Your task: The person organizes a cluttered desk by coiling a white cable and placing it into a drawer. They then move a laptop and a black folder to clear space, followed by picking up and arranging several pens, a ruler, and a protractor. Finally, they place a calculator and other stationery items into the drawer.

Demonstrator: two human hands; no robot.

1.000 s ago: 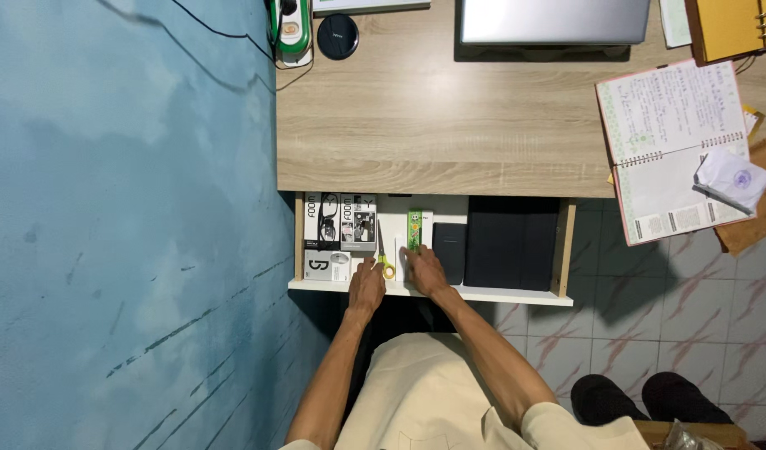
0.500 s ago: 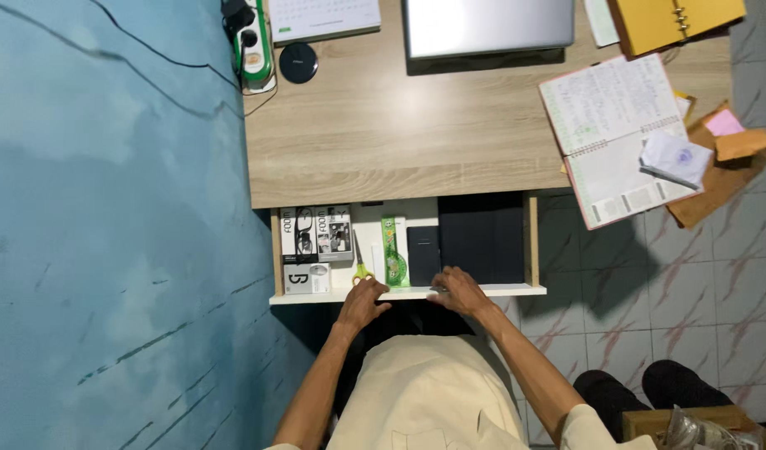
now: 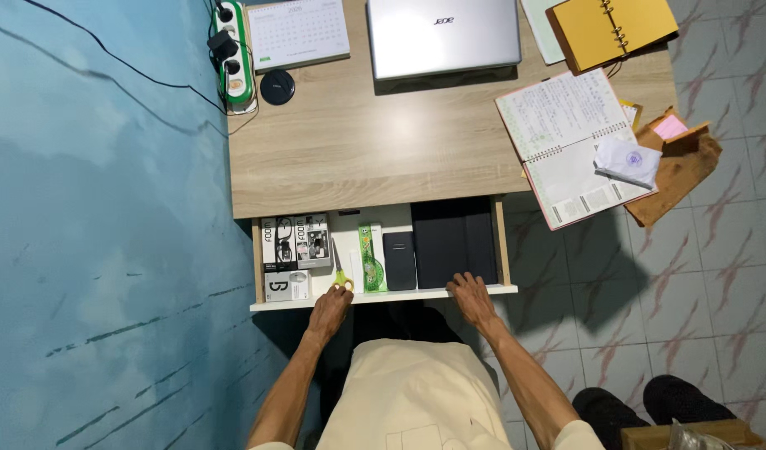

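- Head view, looking straight down: the light wood-grain desk (image 3: 358,150) has its shallow white drawer (image 3: 383,297) pulled out towards the person.
- Step in hand, as I judge it: working in the open drawer, with the left hand at the scissors and the right hand at the drawer front.
- The small scissors with yellow handles (image 3: 339,271) lie in the drawer, blades pointing to the desk and handles at the front edge. They sit between the white box (image 3: 287,286) and the long green packet (image 3: 369,258).
- Left hand (image 3: 329,307): arm reaches straight forward, palm down, fingertips touching the yellow handles. Fingers are loosely curled. I cannot tell if they grip, because the hand covers the loops.
- Right hand (image 3: 472,298): arm angles in from the right, fingers spread flat over the drawer's front lip, holding nothing. It sits just before the large black flat folder (image 3: 452,242).
- Next move, as a judgement: lifting the scissors calls for fingers through or around the loops and a lift clear of the green packet. The right hand is placed to steady the drawer.
- Also in the drawer: black-and-white printed boxes (image 3: 295,243) at the left and a small black case (image 3: 399,260) beside the folder.
- On the desk top, well apart from the hands: silver laptop (image 3: 443,35), white-and-green power strip (image 3: 234,54), desk calendar (image 3: 298,32), open spiral notebook (image 3: 566,142) and yellow ring binder (image 3: 612,29).
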